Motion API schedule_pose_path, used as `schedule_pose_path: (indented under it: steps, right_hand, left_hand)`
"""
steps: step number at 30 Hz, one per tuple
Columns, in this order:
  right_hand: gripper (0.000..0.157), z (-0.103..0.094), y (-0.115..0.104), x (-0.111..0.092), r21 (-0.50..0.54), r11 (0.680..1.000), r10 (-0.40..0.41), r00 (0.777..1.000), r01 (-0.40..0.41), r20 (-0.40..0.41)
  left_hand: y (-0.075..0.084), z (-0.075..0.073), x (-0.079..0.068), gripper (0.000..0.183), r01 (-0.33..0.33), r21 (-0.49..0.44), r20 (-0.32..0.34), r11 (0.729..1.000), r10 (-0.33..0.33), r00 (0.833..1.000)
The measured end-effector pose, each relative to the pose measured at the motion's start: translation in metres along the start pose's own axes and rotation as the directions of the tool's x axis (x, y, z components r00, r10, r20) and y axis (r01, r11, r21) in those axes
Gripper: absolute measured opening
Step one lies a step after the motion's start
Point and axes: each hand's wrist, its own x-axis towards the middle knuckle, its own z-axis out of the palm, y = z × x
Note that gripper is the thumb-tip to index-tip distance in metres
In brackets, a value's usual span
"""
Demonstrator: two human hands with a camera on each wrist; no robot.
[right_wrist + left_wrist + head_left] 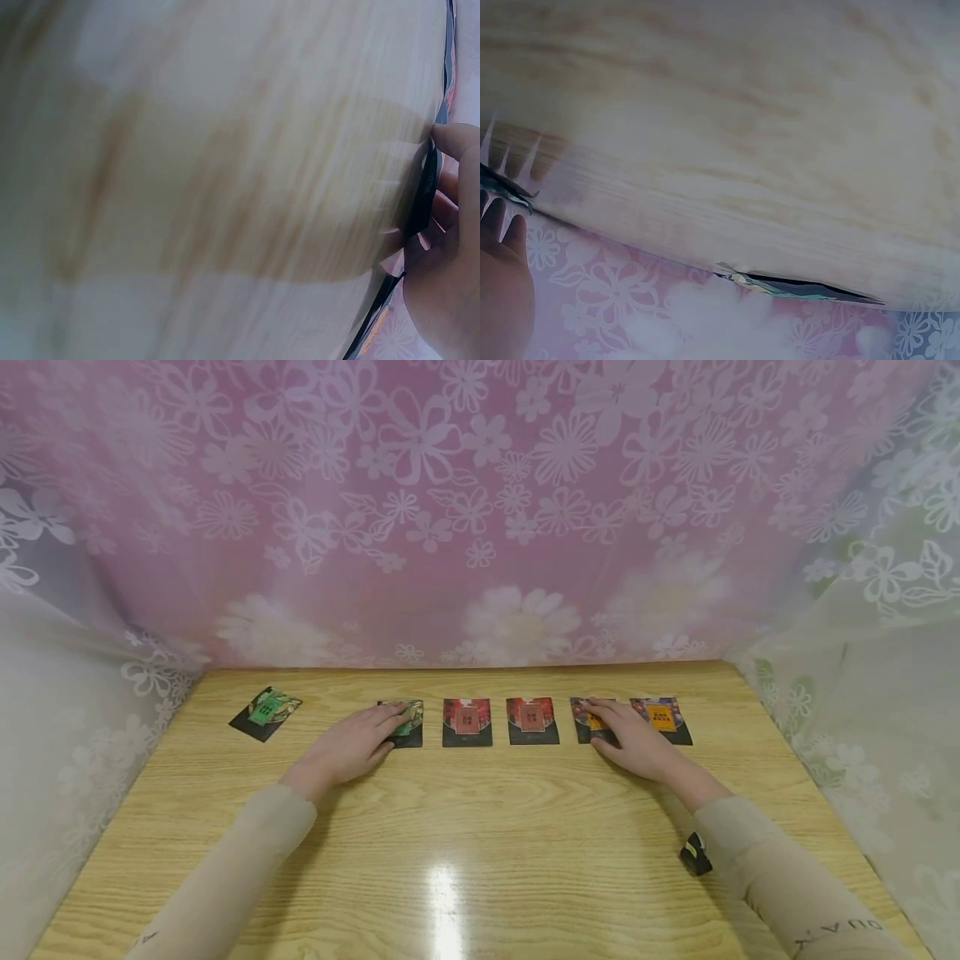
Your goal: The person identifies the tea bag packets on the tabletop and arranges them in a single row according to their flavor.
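Note:
Six small dark packets with coloured labels lie on the table. My left hand [356,743] rests with extended fingers on a green-labelled packet [408,735], covering its left part. My right hand [633,739] touches an orange-labelled packet [583,727], its fingers stretched across the top and its thumb near the lower edge. Beside that hand, partly behind it, lies another orange-labelled packet [663,717]. Two red-labelled packets, one on the left [467,722] and one on the right [532,721], lie between the hands. In the right wrist view, fingers [446,210] lie against the dark packet [424,195].
Another green-labelled packet [266,713] lies tilted at the far left of the wooden table [480,827]. A small black object with a yellow mark [695,854] sits near the right sleeve. A pink flowered curtain [480,527] hangs along the back edge, with pale sheets at both sides.

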Motion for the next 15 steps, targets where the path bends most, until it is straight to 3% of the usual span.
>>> schedule_pose_path:
  steps: [7,15]
  right_hand:
    - [0.065,0.001,0.002,0.000,0.002,1.000,-0.001,1.000,0.001,0.000]
    - [0.065,0.000,0.001,0.000,0.004,1.000,-0.008,1.000,0.008,-0.002]
  left_hand:
    - [-0.005,-0.002,-0.004,0.057,0.027,-0.003,-0.048,1.000,-0.027,0.998]
    - [-0.022,-0.013,-0.025,0.058,0.111,-0.022,-0.078,0.994,-0.112,0.991]
